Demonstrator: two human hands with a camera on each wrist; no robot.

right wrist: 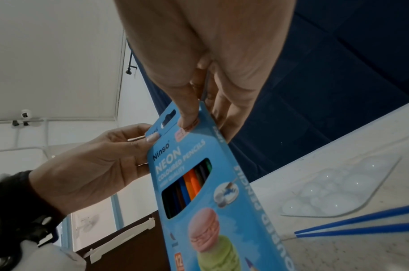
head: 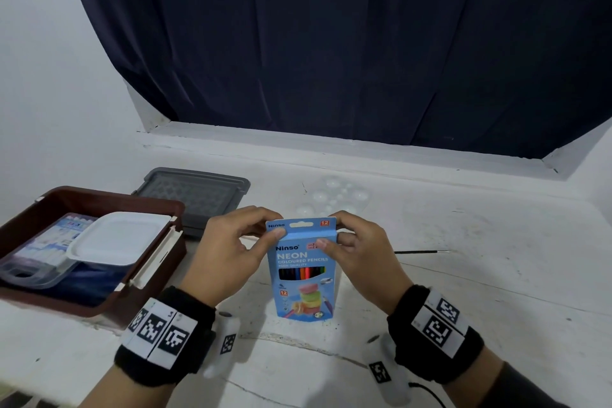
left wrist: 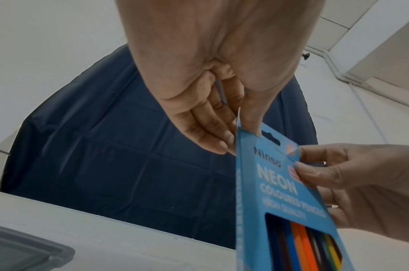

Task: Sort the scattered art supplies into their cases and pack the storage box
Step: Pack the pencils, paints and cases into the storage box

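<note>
Both hands, left hand (head: 231, 250) and right hand (head: 361, 252), are pinching the blue cardboard pencil box (head: 303, 270); each grip is clamping its top flap, best pressed squarely shut.

Head view: high, facing forward-down, table (head: 430, 275) across lower frame. Wrist views: close, low, facing upward along palms. All three share pencil box (head: 303, 270).

Both forearms reaching forward side by side, black bands circling wrists. Left hand (head: 231, 242) curling, thumb in front and fingers behind, pinching top left corner of pencil box (head: 303, 270). Right hand (head: 359, 250) mirroring it, thumb pressing box front near top right corner, fingers wrapping behind. Palms facing each other.
</note>
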